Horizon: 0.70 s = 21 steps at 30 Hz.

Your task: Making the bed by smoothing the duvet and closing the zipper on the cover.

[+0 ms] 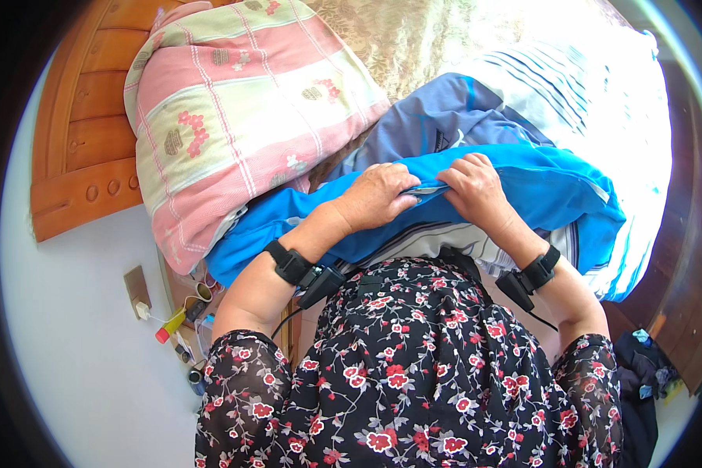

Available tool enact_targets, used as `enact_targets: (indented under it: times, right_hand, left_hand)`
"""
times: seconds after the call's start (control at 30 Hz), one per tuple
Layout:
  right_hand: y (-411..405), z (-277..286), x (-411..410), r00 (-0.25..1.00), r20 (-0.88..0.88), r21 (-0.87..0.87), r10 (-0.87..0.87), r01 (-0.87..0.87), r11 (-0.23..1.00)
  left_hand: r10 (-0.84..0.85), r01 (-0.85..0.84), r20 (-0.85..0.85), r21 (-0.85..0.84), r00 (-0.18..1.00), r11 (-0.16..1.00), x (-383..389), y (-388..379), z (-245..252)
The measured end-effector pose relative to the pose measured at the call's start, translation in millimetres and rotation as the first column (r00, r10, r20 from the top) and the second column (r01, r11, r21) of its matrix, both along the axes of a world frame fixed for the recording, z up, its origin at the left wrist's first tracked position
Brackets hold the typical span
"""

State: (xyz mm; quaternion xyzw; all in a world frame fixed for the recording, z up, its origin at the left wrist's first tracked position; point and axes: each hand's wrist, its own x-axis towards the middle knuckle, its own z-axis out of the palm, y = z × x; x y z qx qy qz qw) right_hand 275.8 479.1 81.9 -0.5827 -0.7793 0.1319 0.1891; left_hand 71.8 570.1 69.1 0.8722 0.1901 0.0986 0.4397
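Observation:
A bright blue fabric cover (550, 181), which looks like a duvet cover, lies bunched across the bed edge in front of me. My left hand (380, 196) pinches its edge near the middle, thumb below and fingers on top. Just to the right, my right hand (474, 181) grips the same edge with curled fingers. Between the hands runs a narrow pale strip, like the seam of an opening, with a small round fastener by my left thumb. Grey-blue patterned fabric (462, 117) bunches behind the blue part, and striped white fabric (444, 238) shows below it.
A pink-and-cream checked quilt or large pillow (234, 117) rests at the left against the wooden headboard (102, 108). Patterned bedding (398, 35) lies behind. Small items, including a yellow tube (172, 322), crowd the lower left near a wall socket (137, 289). Dark clothes (637, 362) lie lower right.

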Motion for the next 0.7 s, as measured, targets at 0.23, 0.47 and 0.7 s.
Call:
enact_targets:
  times: [0.23, 0.47, 0.7]
  right_hand:
    - [10, 16, -9, 0.986, -0.140, 0.235, -0.086, 0.118, 0.965]
    - [6, 8, -14, 0.981, -0.022, 0.294, 0.192, -0.177, 0.939]
    - [1, 7, -19, 0.984, -0.025, 0.276, 0.178, -0.165, 0.947]
  left_hand:
    - [0.197, -0.264, -0.182, -0.523, 0.963, 0.810, -2, -4, -6]
    - [0.242, -0.307, -0.189, -0.624, 0.952, 0.719, -3, -4, -2]
    - [0.269, -0.296, -0.134, -0.571, 0.954, 0.766, -4, -7, 0]
